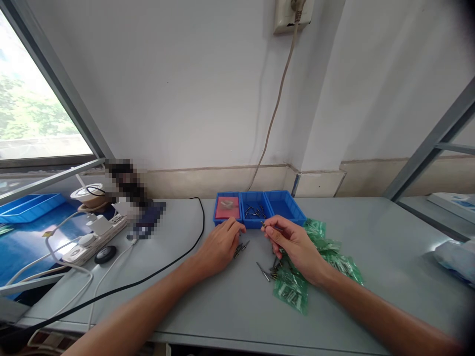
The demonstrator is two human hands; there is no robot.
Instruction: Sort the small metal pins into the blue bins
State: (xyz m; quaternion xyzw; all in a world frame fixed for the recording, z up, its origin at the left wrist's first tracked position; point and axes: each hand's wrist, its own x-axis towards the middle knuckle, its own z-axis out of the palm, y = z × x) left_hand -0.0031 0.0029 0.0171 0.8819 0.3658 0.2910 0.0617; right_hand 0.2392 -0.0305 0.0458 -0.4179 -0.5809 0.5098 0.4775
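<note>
My right hand (295, 244) is closed in a pinch on a small metal pin (263, 225), just in front of the blue bins. My left hand (220, 247) rests low over the table, its fingers curled together; whatever they hold is hidden. Beside its fingertips lie a few slim metal pins (242, 248). More loose metal pins (264, 272) are on the table below my right hand. Green plastic bags (293, 291) of metal pieces lie under and beyond that hand. Several metal pins also sit in the middle blue bin (254, 225).
The left blue bin (214, 217) holds a red sheet with small pale pieces on it. The right blue bin (291, 205) adjoins the middle one. A black cable (159, 272) crosses the table at left, near a power strip (94, 242) and a round black object (105, 254).
</note>
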